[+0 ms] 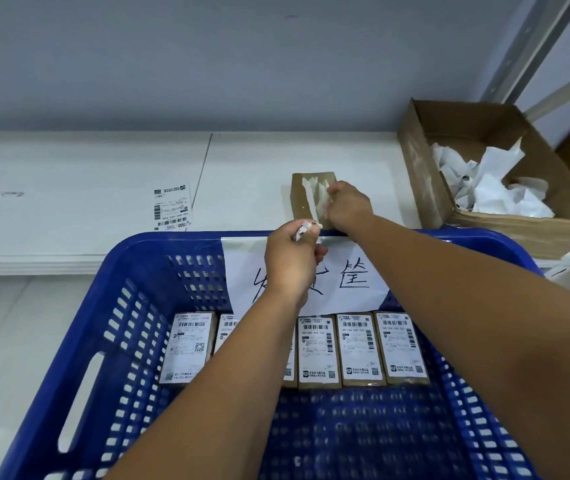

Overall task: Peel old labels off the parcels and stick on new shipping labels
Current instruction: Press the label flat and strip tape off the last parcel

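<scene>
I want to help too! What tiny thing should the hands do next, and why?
Probably the right hand should pull the torn white strip off the brown parcel: ragged old-label bits cling to its top. The left hand holds peeled scraps, and the new label waits on the table.

Crate (pixel 131 306) blue, walls in a grid of slots; sign (pixel 356 271) white with black handwritten strokes. Parcels (pixel 319 384) in it brown, labels (pixel 359 344) white with black barcodes; table parcel (pixel 299 209) brown with a white torn strip (pixel 314 199), scrap (pixel 306 229) white. Table (pixel 69 202) white, carton (pixel 477 129) brown, paper (pixel 494 192) in it white.
</scene>
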A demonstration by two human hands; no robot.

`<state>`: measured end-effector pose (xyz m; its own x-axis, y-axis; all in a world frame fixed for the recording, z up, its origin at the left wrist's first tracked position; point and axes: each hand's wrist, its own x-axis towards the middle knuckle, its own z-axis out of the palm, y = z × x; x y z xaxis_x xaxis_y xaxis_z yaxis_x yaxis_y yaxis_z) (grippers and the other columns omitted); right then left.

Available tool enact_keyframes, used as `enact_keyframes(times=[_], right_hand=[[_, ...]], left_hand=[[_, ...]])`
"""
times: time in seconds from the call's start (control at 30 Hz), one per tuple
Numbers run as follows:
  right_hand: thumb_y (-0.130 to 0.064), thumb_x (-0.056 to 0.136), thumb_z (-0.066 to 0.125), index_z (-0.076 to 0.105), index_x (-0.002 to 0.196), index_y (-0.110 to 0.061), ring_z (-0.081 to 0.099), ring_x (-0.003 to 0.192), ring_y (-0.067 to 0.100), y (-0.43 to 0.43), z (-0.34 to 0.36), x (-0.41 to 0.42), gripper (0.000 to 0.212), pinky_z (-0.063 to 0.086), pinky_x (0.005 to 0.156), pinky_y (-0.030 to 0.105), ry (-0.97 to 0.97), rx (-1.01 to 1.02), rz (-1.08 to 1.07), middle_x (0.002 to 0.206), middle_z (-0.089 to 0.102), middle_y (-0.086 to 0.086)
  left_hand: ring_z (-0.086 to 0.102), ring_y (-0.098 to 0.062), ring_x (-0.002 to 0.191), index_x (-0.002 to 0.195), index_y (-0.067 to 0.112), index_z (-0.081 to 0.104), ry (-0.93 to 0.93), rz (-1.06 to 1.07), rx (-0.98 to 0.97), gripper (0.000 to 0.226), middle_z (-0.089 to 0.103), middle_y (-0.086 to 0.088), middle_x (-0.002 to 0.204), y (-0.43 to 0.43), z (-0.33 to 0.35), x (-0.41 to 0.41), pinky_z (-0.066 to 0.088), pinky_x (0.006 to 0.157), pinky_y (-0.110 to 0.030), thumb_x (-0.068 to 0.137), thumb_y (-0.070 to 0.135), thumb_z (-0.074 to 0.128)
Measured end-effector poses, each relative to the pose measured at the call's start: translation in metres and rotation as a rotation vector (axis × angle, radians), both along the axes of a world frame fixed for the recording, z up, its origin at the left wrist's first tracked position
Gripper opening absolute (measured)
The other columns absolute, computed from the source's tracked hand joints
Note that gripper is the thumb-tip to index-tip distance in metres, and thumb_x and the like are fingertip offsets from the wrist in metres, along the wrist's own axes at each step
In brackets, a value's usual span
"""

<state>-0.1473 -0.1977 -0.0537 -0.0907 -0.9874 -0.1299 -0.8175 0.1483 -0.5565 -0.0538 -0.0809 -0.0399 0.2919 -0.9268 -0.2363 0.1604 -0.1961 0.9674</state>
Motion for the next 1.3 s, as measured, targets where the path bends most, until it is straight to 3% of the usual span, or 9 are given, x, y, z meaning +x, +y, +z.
enact_keyframes(times=[0.17,0.27,0.37,0.53,0.7,0.83,1.03,1.13,1.3], right_hand=[[-0.009,0.099,0.044,0.054,0.13,-0.016,0.047,0.087,0.013,0.026,0.005,0.006,0.034,0.034,0.082,0.018,-0.199,-0.201,-0.091,0.13,0.051,0.015],[-0.019,0.1,0.05,0.063,0.112,-0.016,0.053,0.089,0.012,0.063,0.01,0.009,0.018,0.04,0.08,0.017,-0.416,-0.319,-0.071,0.111,0.06,0.005],[-0.028,0.099,0.054,0.064,0.1,-0.016,0.062,0.077,0.014,0.093,0.018,0.003,0.017,0.051,0.076,0.025,-0.704,-0.138,-0.015,0.085,0.066,-0.002],[-0.016,0.093,0.066,0.063,0.104,-0.009,0.06,0.063,0.017,0.115,0.031,-0.016,0.014,0.054,0.068,0.027,-0.956,0.026,-0.147,0.076,0.065,0.008],[-0.006,0.094,0.061,0.059,0.097,-0.007,0.063,0.065,0.017,0.115,0.046,-0.042,0.003,0.053,0.063,0.024,-1.139,0.112,-0.332,0.077,0.066,0.01],[-0.004,0.094,0.06,0.059,0.087,-0.012,0.06,0.064,0.015,0.113,0.058,-0.069,0.011,0.051,0.061,0.022,-1.032,-0.002,-0.379,0.074,0.063,0.007],[0.002,0.091,0.053,0.053,0.087,-0.018,0.048,0.059,0.019,0.096,0.051,-0.137,0.021,0.035,0.046,0.026,-0.718,-0.322,-0.587,0.07,0.056,0.006],[0.003,0.092,0.052,0.054,0.093,-0.019,0.059,0.08,0.024,0.094,0.038,-0.169,0.021,0.045,0.06,0.032,-0.454,-0.396,-0.622,0.091,0.063,0.003],[-0.008,0.097,0.054,0.062,0.124,-0.016,0.06,0.108,0.024,0.087,0.028,-0.198,0.029,0.05,0.097,0.038,-0.192,-0.394,-0.53,0.128,0.059,0.005]], left_hand=[[0.057,-0.007,0.048,0.117,0.015,0.062,0.099,0.077,0.004,0.028,0.06,0.0,0.095,0.003,-0.003,0.0,0.051,0.054,-0.019,0.096,0.002,0.048],[0.057,-0.009,0.051,0.122,0.027,0.057,0.052,0.205,0.005,0.036,0.063,0.0,0.09,0.002,-0.007,0.001,0.047,0.056,-0.022,0.093,0.006,0.055],[0.062,-0.015,0.076,0.109,0.032,0.051,0.018,0.276,0.018,0.035,0.066,0.003,0.083,0.001,-0.005,-0.002,0.045,0.067,-0.023,0.086,0.007,0.063],[0.067,-0.016,0.075,0.071,0.024,0.061,-0.125,0.181,-0.032,0.016,0.069,0.004,0.073,0.008,-0.001,-0.013,0.053,0.074,-0.029,0.08,0.016,0.072],[0.062,-0.01,0.076,0.091,0.017,0.073,-0.445,-0.063,-0.247,0.013,0.072,0.004,0.087,0.021,0.011,-0.031,0.042,0.065,-0.013,0.091,0.019,0.061],[0.063,-0.013,0.095,0.119,0.022,0.066,-0.553,-0.18,-0.302,0.027,0.07,0.002,0.108,0.03,0.024,-0.05,0.045,0.077,-0.021,0.096,0.029,0.052],[0.059,-0.003,0.077,0.128,0.028,0.045,-0.318,-0.117,-0.14,0.036,0.064,0.007,0.114,0.034,0.018,-0.051,0.04,0.055,-0.006,0.095,0.017,0.051],[0.059,-0.004,0.076,0.12,0.027,0.052,-0.359,-0.172,-0.134,0.029,0.062,0.01,0.112,0.035,0.011,-0.052,0.043,0.063,-0.022,0.094,0.013,0.051],[0.058,-0.006,0.087,0.105,0.027,0.056,-0.428,-0.236,-0.124,0.019,0.059,0.013,0.103,0.037,0.001,-0.053,0.042,0.074,-0.022,0.095,0.012,0.052]])
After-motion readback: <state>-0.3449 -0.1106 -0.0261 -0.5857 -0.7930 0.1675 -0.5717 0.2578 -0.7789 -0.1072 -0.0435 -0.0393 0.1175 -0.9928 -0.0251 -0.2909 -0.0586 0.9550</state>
